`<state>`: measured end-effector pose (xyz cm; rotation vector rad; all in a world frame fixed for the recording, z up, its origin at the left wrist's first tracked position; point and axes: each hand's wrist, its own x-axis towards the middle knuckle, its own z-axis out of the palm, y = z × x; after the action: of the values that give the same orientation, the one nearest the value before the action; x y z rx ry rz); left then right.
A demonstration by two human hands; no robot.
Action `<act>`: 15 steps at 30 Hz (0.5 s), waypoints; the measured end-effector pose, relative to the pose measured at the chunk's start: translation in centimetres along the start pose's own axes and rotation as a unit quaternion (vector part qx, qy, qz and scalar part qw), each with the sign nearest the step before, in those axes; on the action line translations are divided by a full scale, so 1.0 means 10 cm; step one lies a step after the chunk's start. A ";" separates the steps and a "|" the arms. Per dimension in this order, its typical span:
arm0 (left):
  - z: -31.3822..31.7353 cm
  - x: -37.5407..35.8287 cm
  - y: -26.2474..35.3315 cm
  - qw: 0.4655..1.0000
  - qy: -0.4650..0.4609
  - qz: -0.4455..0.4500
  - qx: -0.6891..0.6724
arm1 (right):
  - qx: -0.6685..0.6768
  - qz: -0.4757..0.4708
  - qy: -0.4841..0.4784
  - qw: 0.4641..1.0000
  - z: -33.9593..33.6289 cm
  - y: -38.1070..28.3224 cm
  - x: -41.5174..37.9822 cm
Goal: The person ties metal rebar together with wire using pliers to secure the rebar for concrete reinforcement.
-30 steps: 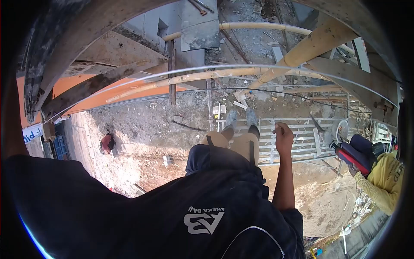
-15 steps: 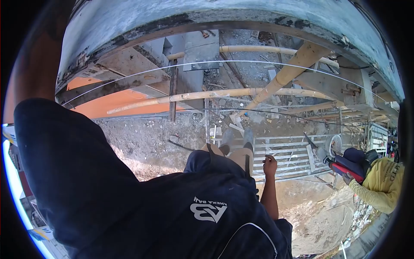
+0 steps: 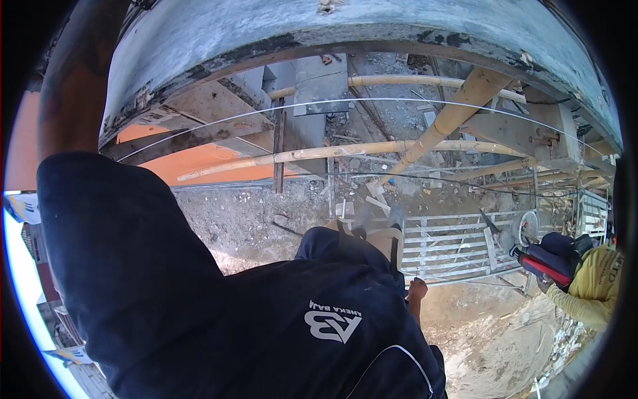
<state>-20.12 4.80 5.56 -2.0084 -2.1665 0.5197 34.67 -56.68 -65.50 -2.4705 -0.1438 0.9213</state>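
My left arm (image 3: pixel 74 100) reaches up along the left edge, beside the pale blue, worn slab (image 3: pixel 332 18). My left hand is beyond the top of the view. My right hand (image 3: pixel 417 288) is low, just beside my dark shirt (image 3: pixel 266 319), with the fingers curled in. Whatever it may hold is too small to make out. Under me, my feet (image 3: pixel 395 216) stand by a slatted metal scaffold platform (image 3: pixel 448 247), partly hidden by my body. A thin white cable (image 3: pixel 372 100) curves across in front of the slab.
Bamboo poles (image 3: pixel 458 110) cross below the slab. An orange wall (image 3: pixel 212 154) lies to the left. Rubble and dirt (image 3: pixel 232 213) cover the ground below. At the right another person in a yellow shirt (image 3: pixel 591 286) has a hand near something red (image 3: pixel 545 267).
My right hand has dropped from above the platform's near part to beside my shirt. The view has shifted slightly, so the scene sits further right.
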 end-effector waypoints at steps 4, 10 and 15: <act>0.02 -0.22 -0.30 0.999 -0.018 -0.026 0.017 | 0.129 -0.003 -0.041 0.991 0.12 0.28 0.31; 0.52 0.06 -0.06 0.998 -0.067 0.015 0.008 | 0.104 -0.007 0.000 0.995 -0.24 -0.65 0.20; 0.84 0.29 0.25 0.994 -0.091 0.053 -0.007 | -0.043 -0.100 0.062 0.992 -0.43 -0.82 0.37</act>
<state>-20.88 6.48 -3.51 -2.1700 -2.1770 0.7287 40.78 -50.36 -60.92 -2.5270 -0.3887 0.6886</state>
